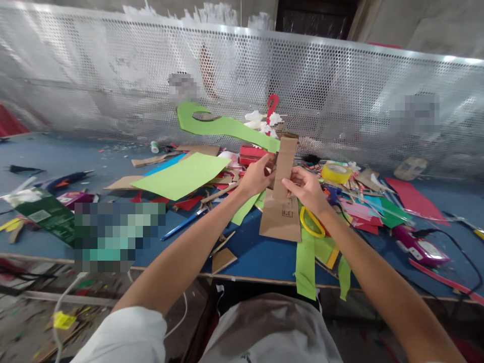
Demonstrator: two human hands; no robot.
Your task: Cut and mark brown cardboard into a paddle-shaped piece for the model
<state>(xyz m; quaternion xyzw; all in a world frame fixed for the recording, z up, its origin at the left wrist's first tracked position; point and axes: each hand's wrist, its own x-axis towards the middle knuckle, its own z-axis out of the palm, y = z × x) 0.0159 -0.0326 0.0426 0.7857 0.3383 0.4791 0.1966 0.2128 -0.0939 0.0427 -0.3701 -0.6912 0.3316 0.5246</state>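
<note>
A brown cardboard piece (285, 166), a tall narrow neck over a wider base with a small dark printed mark, stands tilted in front of me. My right hand (305, 187) pinches the neck's right edge, thumb in front. On the other side my left hand (258, 175) has its fingers curled at the neck's left edge, the tips partly hidden behind it. A long curved green cut-out (227, 126), hooked at its far end, reaches left from the top of the neck. Yellow-handled scissors (312, 223) lie right of the base.
Green paper (185, 174) and a blue pen (183, 224) lie to the left. A yellow tape roll (335, 172), a red sheet (414, 199) and a purple box with a cable (421, 246) are rightward. Perforated metal mesh (124, 80) backs the blue table (249, 259).
</note>
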